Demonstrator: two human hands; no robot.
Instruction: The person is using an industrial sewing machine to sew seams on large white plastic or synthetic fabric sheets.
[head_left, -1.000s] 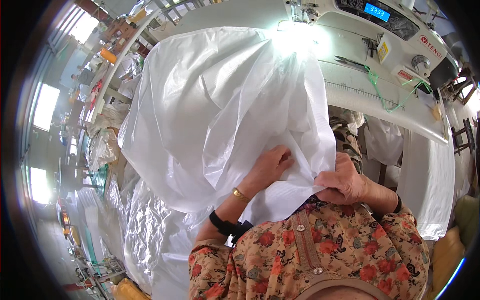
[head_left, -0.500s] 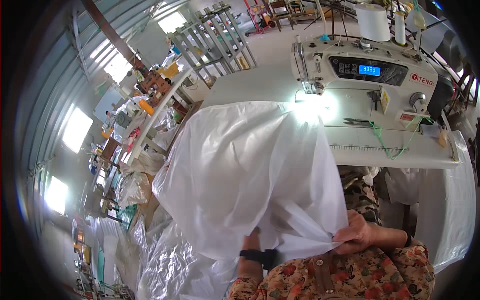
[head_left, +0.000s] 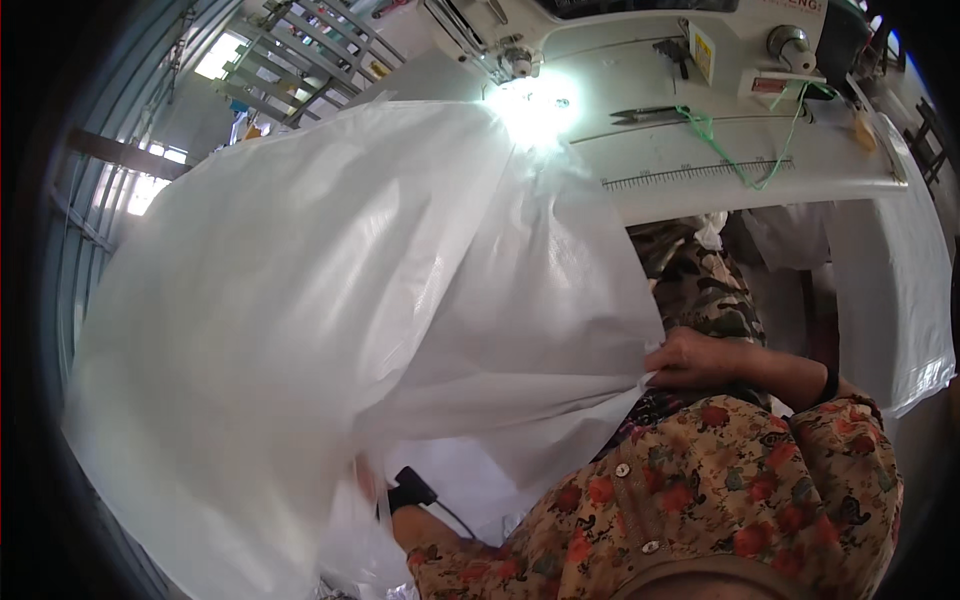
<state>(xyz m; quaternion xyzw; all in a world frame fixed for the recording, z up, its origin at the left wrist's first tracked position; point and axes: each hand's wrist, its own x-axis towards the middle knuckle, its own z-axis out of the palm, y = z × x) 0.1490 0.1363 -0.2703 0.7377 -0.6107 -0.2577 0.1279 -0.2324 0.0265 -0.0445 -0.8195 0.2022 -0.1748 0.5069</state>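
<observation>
A large white plastic sheet [head_left: 290, 270] billows across the left and middle, its far corner under the lit needle area of a white sewing machine [head_left: 590, 35]. My right hand [head_left: 690, 357] is closed on the sheet's near right edge, drawing folds toward it. Low in the view, my left hand [head_left: 365, 478] is mostly covered by the sheet, and its fingers do not show. A black band [head_left: 412, 490] wraps that wrist.
On the machine bed lie dark thread snips [head_left: 645, 114] and a loop of green cord [head_left: 745, 172]. A printed ruler strip [head_left: 690, 176] follows the bed's front edge. More white sheeting [head_left: 885, 290] hangs at the right. A grey metal rack [head_left: 315, 55] stands behind.
The sheet has spread and lifted to the left, covering much more of that side. My left hand has moved left behind it. The view has shifted, so the machine sits higher and further left.
</observation>
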